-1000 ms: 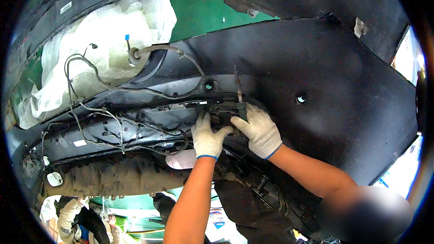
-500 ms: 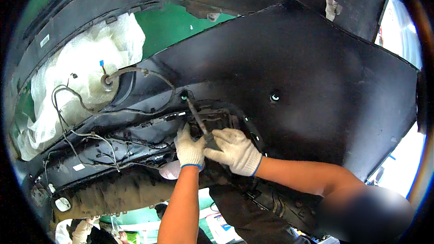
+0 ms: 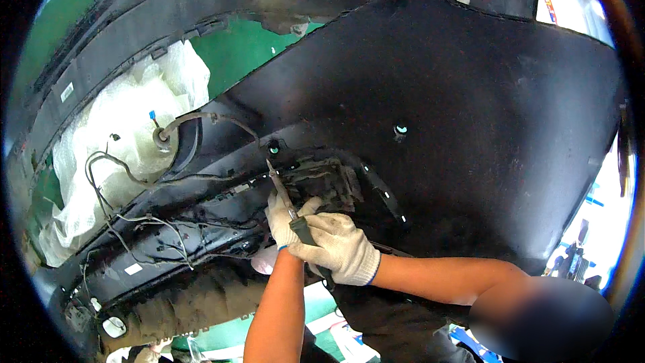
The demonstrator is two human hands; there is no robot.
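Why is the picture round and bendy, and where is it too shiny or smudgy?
Head view: the fisheye lens bends edges and darkens corners; the white wrap is partly washed out; the dark panel has a pale sheen at right; a blurry oval sits at lower right.

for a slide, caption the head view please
Gloved right hand gripping a pointed tool over a black panel, left hand close by
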